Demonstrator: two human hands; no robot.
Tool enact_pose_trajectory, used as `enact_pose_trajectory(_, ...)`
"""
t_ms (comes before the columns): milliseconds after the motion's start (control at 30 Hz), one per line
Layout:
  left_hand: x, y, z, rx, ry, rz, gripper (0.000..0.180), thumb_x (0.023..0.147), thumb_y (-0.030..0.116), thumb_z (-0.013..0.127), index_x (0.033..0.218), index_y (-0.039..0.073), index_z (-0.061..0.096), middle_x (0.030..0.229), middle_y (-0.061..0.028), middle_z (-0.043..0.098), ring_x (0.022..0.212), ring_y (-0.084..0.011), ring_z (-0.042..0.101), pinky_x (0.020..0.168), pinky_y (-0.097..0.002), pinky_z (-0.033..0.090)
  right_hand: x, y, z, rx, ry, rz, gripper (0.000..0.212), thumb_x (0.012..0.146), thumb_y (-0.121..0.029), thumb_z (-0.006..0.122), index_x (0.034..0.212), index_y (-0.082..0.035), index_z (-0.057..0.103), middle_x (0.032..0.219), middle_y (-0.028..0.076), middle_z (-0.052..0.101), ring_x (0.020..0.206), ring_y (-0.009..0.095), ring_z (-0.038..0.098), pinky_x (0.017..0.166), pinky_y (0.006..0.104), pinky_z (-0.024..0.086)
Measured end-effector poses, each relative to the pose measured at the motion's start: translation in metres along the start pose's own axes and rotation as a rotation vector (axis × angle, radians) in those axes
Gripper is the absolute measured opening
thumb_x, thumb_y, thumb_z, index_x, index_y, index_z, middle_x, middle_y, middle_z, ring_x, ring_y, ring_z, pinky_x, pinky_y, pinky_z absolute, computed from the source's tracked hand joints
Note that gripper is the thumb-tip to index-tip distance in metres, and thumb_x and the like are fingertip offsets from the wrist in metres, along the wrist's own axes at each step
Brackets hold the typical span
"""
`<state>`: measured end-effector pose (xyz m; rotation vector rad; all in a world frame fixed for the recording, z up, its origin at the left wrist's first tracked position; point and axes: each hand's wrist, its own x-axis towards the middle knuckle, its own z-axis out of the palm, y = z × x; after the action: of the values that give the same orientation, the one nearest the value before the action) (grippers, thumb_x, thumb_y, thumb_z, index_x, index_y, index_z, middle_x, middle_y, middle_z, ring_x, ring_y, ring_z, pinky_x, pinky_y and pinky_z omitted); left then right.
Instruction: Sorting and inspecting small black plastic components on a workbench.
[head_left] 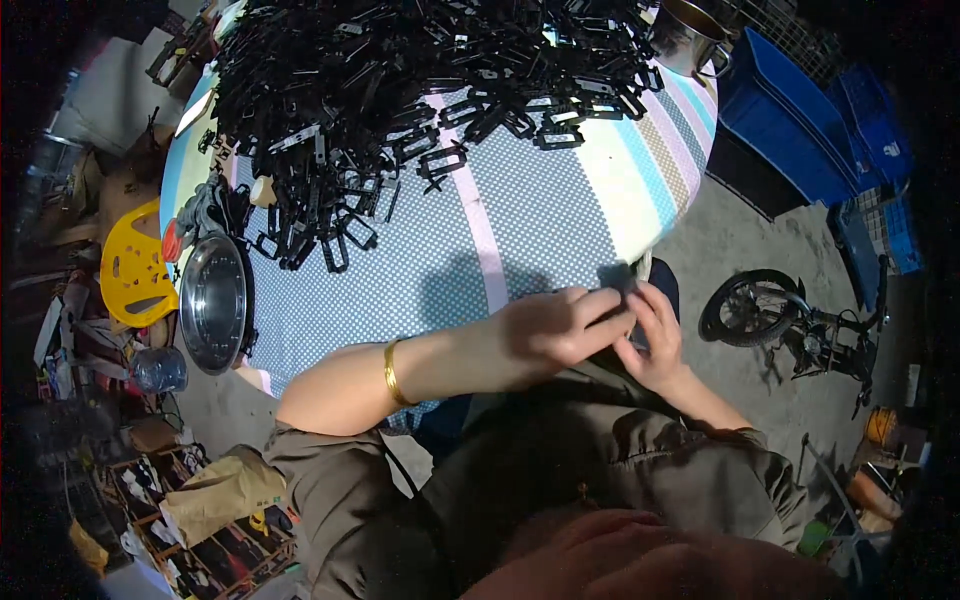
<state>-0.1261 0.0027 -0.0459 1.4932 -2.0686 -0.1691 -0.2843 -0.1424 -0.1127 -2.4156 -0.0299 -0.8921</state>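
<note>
Both my hands are close together at the table's near right edge, with their fingertips meeting. My left hand (575, 325) is curled, its fingers bent toward the right one. Thumb and forefinger of my right hand (655, 345) are closed in a pinch against the left fingertips. Whatever is between them is hidden or too small to tell; a dark patch shows just beyond the fingers. A large heap of black rectangular frame-like parts (400, 90) covers the far half of the cloth-covered table (545, 215). Several of these parts lie loose at the heap's near side.
A shiny metal bowl (214, 305) sits at the table's left edge, near a grey cloth (205, 212). A metal mug (688, 38) stands far right. Beyond the table are a yellow stool (135, 265), blue crates (790, 115), a small bike (800, 325) and a cluttered rack (215, 510).
</note>
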Motion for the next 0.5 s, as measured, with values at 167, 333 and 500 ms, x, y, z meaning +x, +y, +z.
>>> enact_pose_trajectory(167,0.003,-0.001,-0.006,-0.022,-0.024,0.052,0.034,0.072,0.008,0.057,0.104,-0.002,0.055,0.091,-0.0120,0.057,0.072,-0.0227,0.056,0.061,-0.0301,0.049,-0.002,0.012,-0.009,-0.054,-0.188,0.085,0.030,0.068,-0.013,0.067,0.091,0.003,0.054,0.095,0.021,0.056,0.086,0.036,0.055,0.071,0.0376,0.046)
enact_pose_trajectory(333,0.010,-0.010,-0.019,0.006,0.022,-0.093,0.025,0.072,0.009,0.064,0.095,0.000,0.059,0.081,-0.0106,0.060,0.078,-0.0228,0.057,0.067,-0.0305,0.049,0.066,0.005,-0.053,0.132,-0.686,0.318,0.018,0.074,-0.019,0.065,0.077,-0.002,0.063,0.071,0.014,0.061,0.062,0.028,0.059,0.055,0.0342,0.045)
enact_pose_trajectory(500,0.005,-0.028,-0.032,0.067,0.227,-0.168,0.026,0.073,0.012,0.064,0.095,-0.001,0.059,0.094,-0.0141,0.060,0.099,-0.0291,0.054,0.087,-0.0355,0.045,0.166,0.009,-0.044,-0.105,-0.246,0.044,0.012,0.078,-0.011,0.060,0.084,-0.001,0.062,0.071,0.011,0.059,0.058,0.019,0.058,0.052,0.0295,0.044)
